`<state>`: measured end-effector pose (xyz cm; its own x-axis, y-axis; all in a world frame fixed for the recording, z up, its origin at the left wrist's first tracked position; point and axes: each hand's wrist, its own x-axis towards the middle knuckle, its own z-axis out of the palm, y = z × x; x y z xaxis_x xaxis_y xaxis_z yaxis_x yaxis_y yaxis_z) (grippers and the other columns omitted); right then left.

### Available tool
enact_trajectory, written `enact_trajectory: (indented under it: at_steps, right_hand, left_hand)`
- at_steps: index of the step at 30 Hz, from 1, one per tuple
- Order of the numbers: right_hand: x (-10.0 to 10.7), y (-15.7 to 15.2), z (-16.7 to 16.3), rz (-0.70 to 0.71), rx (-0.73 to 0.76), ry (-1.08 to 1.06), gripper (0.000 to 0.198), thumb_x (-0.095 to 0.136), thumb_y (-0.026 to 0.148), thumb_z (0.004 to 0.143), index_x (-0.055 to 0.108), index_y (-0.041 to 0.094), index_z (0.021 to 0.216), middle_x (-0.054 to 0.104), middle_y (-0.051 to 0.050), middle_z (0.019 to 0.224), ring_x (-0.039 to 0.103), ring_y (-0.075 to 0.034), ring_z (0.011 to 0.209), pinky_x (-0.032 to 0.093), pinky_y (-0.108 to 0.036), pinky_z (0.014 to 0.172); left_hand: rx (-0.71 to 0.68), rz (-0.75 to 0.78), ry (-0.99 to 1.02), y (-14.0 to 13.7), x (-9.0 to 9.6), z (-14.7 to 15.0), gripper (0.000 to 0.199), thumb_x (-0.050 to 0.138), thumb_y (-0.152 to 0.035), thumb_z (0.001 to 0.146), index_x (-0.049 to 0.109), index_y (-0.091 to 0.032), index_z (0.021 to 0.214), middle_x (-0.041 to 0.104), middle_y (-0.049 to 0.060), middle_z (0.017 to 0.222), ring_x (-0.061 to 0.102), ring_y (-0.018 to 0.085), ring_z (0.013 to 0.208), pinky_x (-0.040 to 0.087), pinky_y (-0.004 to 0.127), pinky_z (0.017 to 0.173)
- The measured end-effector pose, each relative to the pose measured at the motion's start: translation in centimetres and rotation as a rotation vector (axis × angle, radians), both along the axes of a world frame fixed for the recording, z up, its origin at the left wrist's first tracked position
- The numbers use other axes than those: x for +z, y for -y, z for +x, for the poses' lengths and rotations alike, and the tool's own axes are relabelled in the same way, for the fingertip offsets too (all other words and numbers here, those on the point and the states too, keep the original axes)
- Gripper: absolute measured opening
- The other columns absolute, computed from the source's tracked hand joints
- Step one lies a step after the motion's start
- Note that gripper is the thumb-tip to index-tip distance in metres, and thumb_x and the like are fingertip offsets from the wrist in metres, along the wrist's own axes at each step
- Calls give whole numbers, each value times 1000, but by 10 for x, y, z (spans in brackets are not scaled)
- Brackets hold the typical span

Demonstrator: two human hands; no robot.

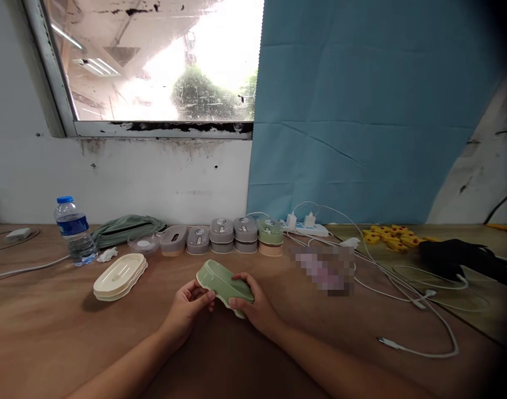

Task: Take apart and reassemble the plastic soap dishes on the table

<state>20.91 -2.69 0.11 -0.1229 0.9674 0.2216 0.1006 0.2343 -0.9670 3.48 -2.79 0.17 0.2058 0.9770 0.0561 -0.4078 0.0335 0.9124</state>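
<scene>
Tilted above the front of the table is a green plastic lid-like shell (222, 281), oval with a wavy rim. My left hand (189, 307) pinches its left edge between thumb and fingers. On its right end, my right hand (255, 303) is closed, thumb on the near side and fingers over the top. The shell's inside is hidden from view. To the left lie several stacked cream oval lids (120, 275). Behind my hands stands a row of small oval boxes, among them grey ones (222, 231) and a green-topped one (270, 231).
A water bottle (73, 233) stands at the left, near a green cloth pouch (128, 228). At the back is a power strip (315, 229) with white plugs. White cables (403, 293) cross the right side, beside yellow pieces (392, 236) and a black object (452, 257).
</scene>
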Motion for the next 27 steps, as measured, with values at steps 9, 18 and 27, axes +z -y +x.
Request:
enact_trajectory:
  at_steps: [9,18,27]
  right_hand:
    - [-11,-27,20,-98,-26,-434,30,52,44,73,56,21,91,64,-3,85,58,-21,82,47,-30,63]
    - [-13,-31,24,-141,9,-516,28,53,42,73,61,21,88,65,-3,90,58,-24,91,49,-31,63]
    - [-11,-31,23,-166,2,-523,28,52,42,73,59,20,90,66,-4,88,59,-23,89,49,-31,63]
  left_hand:
    - [26,-23,96,-13,4,-26,24,65,-21,65,55,-15,86,61,2,78,59,13,72,46,25,69]
    - [310,-94,-549,-38,2,-48,36,50,-37,63,49,-14,91,60,11,90,58,26,88,44,39,77]
    - [104,311,-1459,25,18,-26,91,66,-42,46,35,-15,127,44,14,123,38,33,114,28,40,96]
